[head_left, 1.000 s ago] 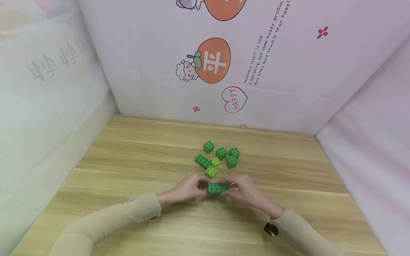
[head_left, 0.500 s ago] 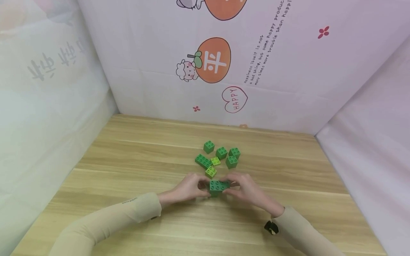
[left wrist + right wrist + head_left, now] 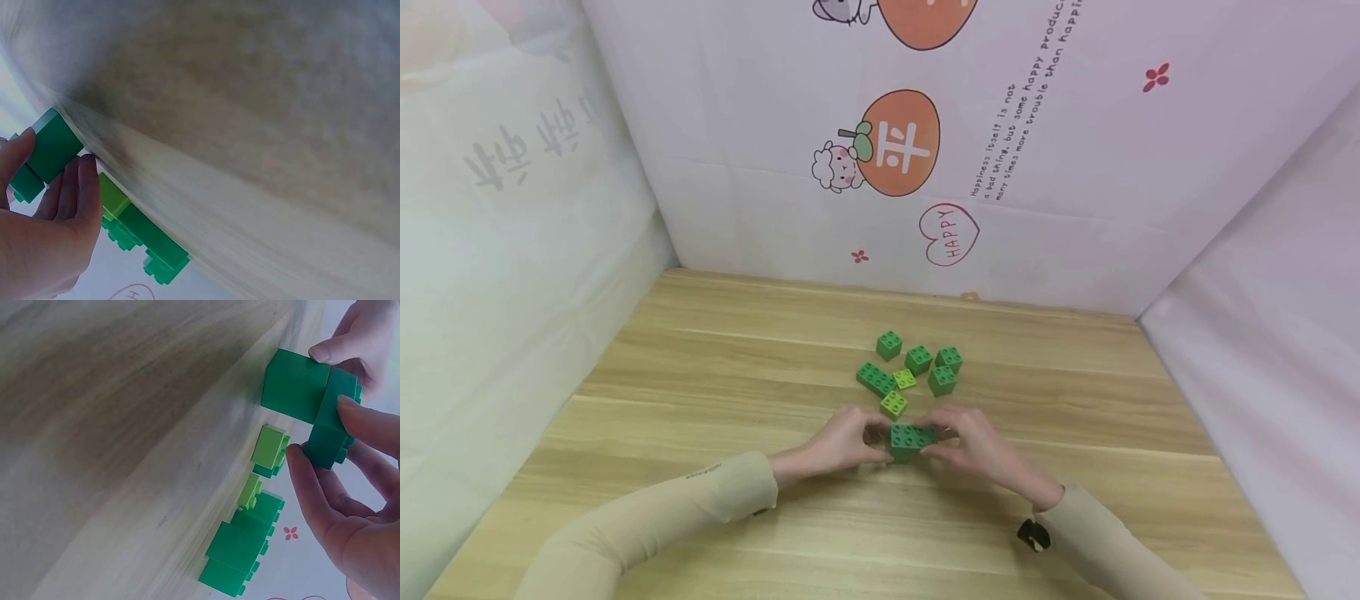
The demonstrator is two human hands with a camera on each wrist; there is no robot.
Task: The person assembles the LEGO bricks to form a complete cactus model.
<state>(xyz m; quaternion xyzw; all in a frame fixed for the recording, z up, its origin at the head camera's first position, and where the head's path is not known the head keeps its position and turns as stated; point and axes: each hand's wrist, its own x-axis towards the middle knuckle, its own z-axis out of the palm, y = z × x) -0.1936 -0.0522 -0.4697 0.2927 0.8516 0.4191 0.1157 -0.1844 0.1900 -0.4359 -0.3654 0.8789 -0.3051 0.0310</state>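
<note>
A long dark green toy brick (image 3: pixel 907 434) lies across the top of a green cube-shaped brick (image 3: pixel 294 384), its studs facing up and one end overhanging. My left hand (image 3: pixel 842 439) grips the cube-shaped brick between thumb and fingers, as the left wrist view shows at close range. From the other side, my right hand (image 3: pixel 967 446) pinches the overhanging end of the long brick with thumb and fingertips. In the right wrist view the two bricks sit flush, with a thin seam between them. Fingers of the right hand cover part of the long brick's studs in the head view.
Beyond the hands lie loose bricks: a lime brick (image 3: pixel 893 404), a flatter lime one (image 3: pixel 905 378), a long green brick (image 3: pixel 876 377) and several green cube-shaped bricks (image 3: pixel 943 380). The wooden table (image 3: pixel 737 350) meets a printed white cloth wall (image 3: pixel 760 208) at the back.
The long brick has shifted slightly right in the hands over the past second, with its visible studs changing a little. Both hands keep nearly the same place, and the loose bricks have not moved.
</note>
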